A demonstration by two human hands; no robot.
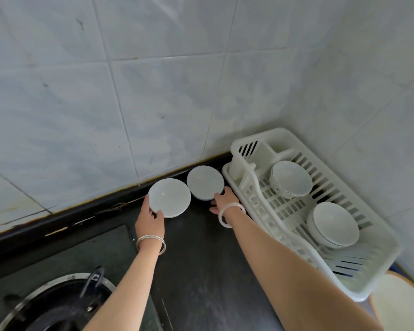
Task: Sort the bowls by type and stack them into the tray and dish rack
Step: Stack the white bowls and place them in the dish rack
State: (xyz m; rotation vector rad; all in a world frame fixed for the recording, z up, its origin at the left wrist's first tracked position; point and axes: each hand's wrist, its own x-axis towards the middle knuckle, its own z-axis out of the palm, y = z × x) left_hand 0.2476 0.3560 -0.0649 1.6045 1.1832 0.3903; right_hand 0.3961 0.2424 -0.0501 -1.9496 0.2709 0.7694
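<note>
Head cam: glossy round left bowl (169,198) in L hand (151,220) grip, right bowl (204,182) (same) in R hand (221,199).

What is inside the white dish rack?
The dish rack holds a far bowl and a near bowl, both upright. The near one tops a stack; how many lie beneath is hidden.

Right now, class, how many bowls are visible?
4 white ceramic bowls: left bowl and right bowl on the dark counter; back bowl and front bowl in the white plastic dish rack. Stacks may hide more.
</note>
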